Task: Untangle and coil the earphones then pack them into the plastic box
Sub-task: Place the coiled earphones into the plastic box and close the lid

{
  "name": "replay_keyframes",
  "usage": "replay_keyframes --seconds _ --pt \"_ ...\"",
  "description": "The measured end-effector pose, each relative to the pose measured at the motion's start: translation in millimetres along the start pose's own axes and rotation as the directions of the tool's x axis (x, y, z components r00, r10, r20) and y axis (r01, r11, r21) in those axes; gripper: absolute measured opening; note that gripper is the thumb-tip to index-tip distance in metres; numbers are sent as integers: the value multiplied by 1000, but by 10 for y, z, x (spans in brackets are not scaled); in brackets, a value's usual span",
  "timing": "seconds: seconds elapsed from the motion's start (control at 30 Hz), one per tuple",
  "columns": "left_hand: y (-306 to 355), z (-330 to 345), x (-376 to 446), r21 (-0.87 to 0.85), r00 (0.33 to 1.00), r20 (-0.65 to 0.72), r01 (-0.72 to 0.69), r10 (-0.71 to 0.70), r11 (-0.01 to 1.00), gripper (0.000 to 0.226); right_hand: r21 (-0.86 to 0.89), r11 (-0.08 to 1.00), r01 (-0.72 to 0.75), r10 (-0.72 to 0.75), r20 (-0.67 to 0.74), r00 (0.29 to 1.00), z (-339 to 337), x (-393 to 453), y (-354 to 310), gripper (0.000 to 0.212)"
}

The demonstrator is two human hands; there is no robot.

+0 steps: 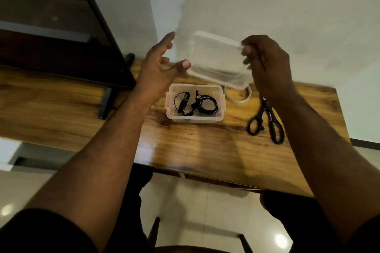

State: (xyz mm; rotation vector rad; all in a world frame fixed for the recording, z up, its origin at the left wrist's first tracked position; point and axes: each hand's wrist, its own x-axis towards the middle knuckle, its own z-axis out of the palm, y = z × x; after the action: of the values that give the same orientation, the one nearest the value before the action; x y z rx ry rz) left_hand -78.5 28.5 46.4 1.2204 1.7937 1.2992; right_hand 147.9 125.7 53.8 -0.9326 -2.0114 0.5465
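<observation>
A clear plastic box (221, 109) stands open on the wooden table (205, 150). Black earphones (197, 102) lie inside it, coiled in loose loops. Above and behind the box, the clear lid (218, 59) hangs in the air, blurred. My right hand (265, 63) grips the lid's right edge with curled fingers. My left hand (160, 65) is at the lid's left edge with fingers spread and the thumb tip against the lid's near corner.
Black scissors (267, 123) lie on the table right of the box. A white ring or roll (240, 96) lies behind the box, partly hidden by the lid. A dark monitor (61, 26) on a stand fills the left. The table's near edge runs below my forearms.
</observation>
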Motion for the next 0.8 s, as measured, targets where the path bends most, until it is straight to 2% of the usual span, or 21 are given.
replay_keyframes --seconds 0.07,0.13,0.2,0.27,0.3,0.4,0.57,0.67,0.8 --pt "53 -61 -47 -51 999 42 -7 9 999 45 107 991 -78 77 9 997 138 1 -48 22" --pt "61 -101 -89 -59 993 21 115 -114 992 29 173 957 -235 233 32 972 293 -37 -39 16" --pt "-28 -114 -109 -42 962 3 271 -272 962 21 235 873 -427 411 113 904 405 -101 12 13" --pt "-144 -97 -119 -3 925 6 379 -379 925 16 243 784 -571 530 218 820 460 -170 76 19" --pt "-195 -75 -113 30 913 1 408 -408 912 12 186 780 -597 554 238 798 463 -199 115 19" --pt "-291 5 -95 107 889 -61 457 -453 883 13 -16 827 -561 551 219 806 466 -267 183 20" --pt "-319 76 -83 173 858 -102 514 -504 840 19 -46 778 -627 620 221 753 543 -355 135 29" --pt "-309 71 -92 302 857 -132 513 -497 804 26 -52 750 -660 651 234 722 558 -348 121 31" --pt "-347 68 -109 316 829 -78 547 -554 775 31 46 628 -777 724 332 605 490 -327 98 39"
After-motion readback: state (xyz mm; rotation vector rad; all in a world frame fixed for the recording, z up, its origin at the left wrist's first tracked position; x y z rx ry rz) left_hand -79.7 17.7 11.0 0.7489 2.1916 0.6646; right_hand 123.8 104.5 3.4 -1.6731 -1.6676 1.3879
